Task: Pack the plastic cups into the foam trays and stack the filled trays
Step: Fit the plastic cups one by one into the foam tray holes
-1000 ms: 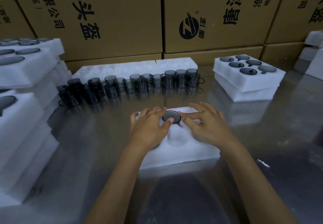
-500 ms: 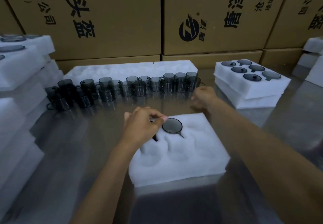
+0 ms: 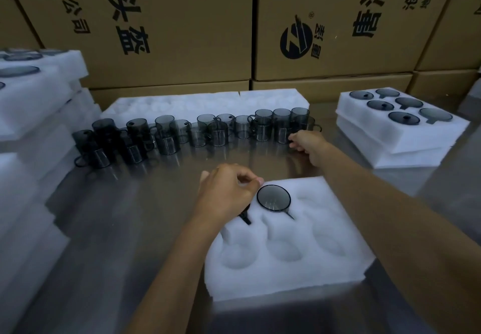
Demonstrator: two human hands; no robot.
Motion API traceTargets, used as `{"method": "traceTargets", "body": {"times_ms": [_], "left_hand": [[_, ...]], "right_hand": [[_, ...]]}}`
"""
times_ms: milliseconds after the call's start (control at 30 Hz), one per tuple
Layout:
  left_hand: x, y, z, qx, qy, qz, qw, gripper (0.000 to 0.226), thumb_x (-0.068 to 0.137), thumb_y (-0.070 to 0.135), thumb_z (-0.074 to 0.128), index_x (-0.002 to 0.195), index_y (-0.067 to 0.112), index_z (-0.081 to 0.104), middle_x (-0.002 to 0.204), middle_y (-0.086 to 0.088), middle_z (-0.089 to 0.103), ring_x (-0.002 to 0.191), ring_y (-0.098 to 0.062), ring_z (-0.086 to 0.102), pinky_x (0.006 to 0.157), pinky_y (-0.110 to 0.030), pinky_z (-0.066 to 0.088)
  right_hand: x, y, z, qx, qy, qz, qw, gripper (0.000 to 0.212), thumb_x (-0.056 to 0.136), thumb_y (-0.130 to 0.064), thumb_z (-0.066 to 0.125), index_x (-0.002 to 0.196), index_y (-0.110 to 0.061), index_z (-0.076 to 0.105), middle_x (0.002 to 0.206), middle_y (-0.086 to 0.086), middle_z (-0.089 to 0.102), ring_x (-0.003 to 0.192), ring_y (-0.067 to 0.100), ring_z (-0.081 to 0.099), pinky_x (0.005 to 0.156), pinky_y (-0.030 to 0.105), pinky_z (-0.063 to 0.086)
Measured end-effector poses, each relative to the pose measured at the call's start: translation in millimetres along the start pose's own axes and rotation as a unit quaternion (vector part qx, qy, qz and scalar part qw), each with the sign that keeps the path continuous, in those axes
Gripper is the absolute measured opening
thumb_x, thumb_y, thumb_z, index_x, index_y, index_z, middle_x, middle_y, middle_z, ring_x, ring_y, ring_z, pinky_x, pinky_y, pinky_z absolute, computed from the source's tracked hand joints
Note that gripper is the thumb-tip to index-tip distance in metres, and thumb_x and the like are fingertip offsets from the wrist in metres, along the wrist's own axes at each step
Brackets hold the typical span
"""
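Right hand (image 3: 307, 142) has reached the cup row (image 3: 197, 133), grip unclear; left hand (image 3: 229, 195) curled on tray (image 3: 286, 276)

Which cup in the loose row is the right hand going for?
The cup at the far right end of the row, in front. The right hand has its fingers at its base; every other loose cup stands further left, untouched.

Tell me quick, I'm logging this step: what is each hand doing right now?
Left hand: fingers curled over a cup in the foam tray; grip hidden.
Right hand: at the row of cups, fingers curled; whether it holds one cannot be told.
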State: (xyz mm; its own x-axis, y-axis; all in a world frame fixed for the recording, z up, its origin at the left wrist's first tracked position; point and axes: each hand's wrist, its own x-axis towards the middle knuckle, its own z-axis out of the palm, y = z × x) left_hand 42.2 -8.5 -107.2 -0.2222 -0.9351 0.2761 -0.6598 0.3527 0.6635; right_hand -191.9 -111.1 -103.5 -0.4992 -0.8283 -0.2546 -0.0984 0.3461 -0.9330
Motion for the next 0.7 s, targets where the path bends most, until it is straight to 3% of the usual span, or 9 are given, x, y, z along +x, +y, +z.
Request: {"method": "traceTargets", "body": {"times_ms": [100, 167, 233, 300, 333, 433, 533, 633, 700], "left_hand": [[-1.4, 2.2, -1.6, 0.009, -0.004, -0.001, 1.000, 0.029, 0.086, 0.046, 0.070, 0.058, 0.050, 0.062, 0.068, 0.034, 0.061, 0.085, 0.002, 0.058, 0.086, -0.027, 0.018], [-4.0, 7.6, -6.6, 0.026, -0.013, 0.008, 1.000, 0.021, 0.089, 0.041, 0.067, 0.069, 0.048, 0.068, 0.075, 0.031, 0.062, 0.094, -0.001, 0.060, 0.084, -0.027, 0.017], [-6.1, 13.6, -12.9, 0.031, -0.002, 0.022, 0.999, 0.017, 0.091, 0.034, 0.065, 0.104, 0.044, 0.070, 0.092, 0.023, 0.062, 0.103, -0.008, 0.059, 0.093, -0.032, 0.025], [-9.7, 24.1, -20.1, -0.023, 0.040, 0.033, 0.998, 0.047, 0.090, 0.032, 0.068, 0.135, 0.038, 0.055, 0.111, 0.021, 0.059, 0.107, -0.008, 0.057, 0.100, -0.037, 0.038], [-12.0, 31.4, -24.0, -0.065, 0.072, 0.040, 0.994, 0.059, 0.088, 0.032, 0.071, 0.142, 0.036, 0.048, 0.118, 0.021, 0.058, 0.107, -0.005, 0.056, 0.097, -0.032, 0.041], [-21.8, 55.0, -32.1, -0.140, 0.119, 0.088, 0.979, 0.070, 0.083, 0.032, 0.077, 0.144, 0.039, 0.043, 0.129, 0.027, 0.052, 0.118, -0.001, 0.052, 0.094, -0.019, 0.041], [-31.9, 71.0, -34.5, -0.116, 0.123, 0.137, 0.976, 0.065, 0.081, 0.032, 0.078, 0.138, 0.041, 0.049, 0.122, 0.034, 0.050, 0.125, -0.005, 0.048, 0.109, -0.042, 0.040], [-37.8, 77.9, -30.5, -0.100, 0.110, 0.175, 0.973, 0.063, 0.077, 0.025, 0.081, 0.132, 0.040, 0.053, 0.113, 0.040, 0.049, 0.120, -0.002, 0.047, 0.108, -0.045, 0.038], [-40.2, 80.4, -22.8, -0.086, 0.093, 0.196, 0.972, 0.063, 0.077, 0.020, 0.081, 0.131, 0.036, 0.055, 0.118, 0.032, 0.054, 0.119, -0.002, 0.047, 0.108, -0.043, 0.037]], "right_hand": [[-27.3, 2.3, -13.4, -0.004, -0.034, -0.025, 0.999, 0.022, 0.099, -0.015, 0.057, 0.116, -0.006, 0.067, 0.083, 0.001, 0.065, 0.066, 0.009, 0.050, 0.050, 0.019, 0.034], [-54.6, 2.4, -21.9, 0.028, -0.035, -0.074, 0.996, 0.012, 0.097, -0.015, 0.062, 0.104, -0.012, 0.071, 0.083, -0.001, 0.071, 0.071, 0.007, 0.057, 0.051, 0.013, 0.040], [-90.4, 0.8, -27.4, 0.069, -0.034, -0.138, 0.987, 0.008, 0.093, -0.014, 0.068, 0.089, -0.019, 0.072, 0.077, -0.006, 0.074, 0.075, -0.001, 0.064, 0.057, 0.007, 0.042], [-129.4, 1.8, -30.3, 0.101, -0.057, -0.193, 0.974, 0.008, 0.091, -0.012, 0.070, 0.088, -0.018, 0.073, 0.075, -0.008, 0.075, 0.067, -0.010, 0.064, 0.056, 0.002, 0.040], [-147.8, 3.7, -31.3, 0.109, -0.073, -0.210, 0.969, 0.006, 0.091, -0.011, 0.070, 0.090, -0.016, 0.074, 0.077, -0.007, 0.075, 0.068, -0.010, 0.064, 0.058, 0.001, 0.041], [-189.1, 11.1, -35.5, 0.103, -0.101, -0.234, 0.962, 0.008, 0.090, -0.010, 0.071, 0.097, -0.011, 0.075, 0.089, 0.000, 0.076, 0.079, -0.002, 0.065, 0.067, 0.005, 0.045], [-209.7, 19.6, -44.4, 0.107, -0.075, -0.256, 0.958, 0.007, 0.091, -0.010, 0.070, 0.097, -0.011, 0.074, 0.098, 0.005, 0.076, 0.090, 0.008, 0.068, 0.075, 0.012, 0.049], [-215.9, 32.8, -54.0, 0.101, -0.049, -0.277, 0.954, 0.008, 0.091, -0.010, 0.071, 0.091, -0.017, 0.075, 0.096, 0.000, 0.077, 0.096, 0.014, 0.069, 0.084, 0.023, 0.052], [-215.2, 42.0, -61.8, 0.079, -0.040, -0.285, 0.955, 0.012, 0.089, -0.010, 0.072, 0.087, -0.021, 0.076, 0.087, -0.012, 0.076, 0.088, 0.003, 0.068, 0.079, 0.014, 0.050]]}}
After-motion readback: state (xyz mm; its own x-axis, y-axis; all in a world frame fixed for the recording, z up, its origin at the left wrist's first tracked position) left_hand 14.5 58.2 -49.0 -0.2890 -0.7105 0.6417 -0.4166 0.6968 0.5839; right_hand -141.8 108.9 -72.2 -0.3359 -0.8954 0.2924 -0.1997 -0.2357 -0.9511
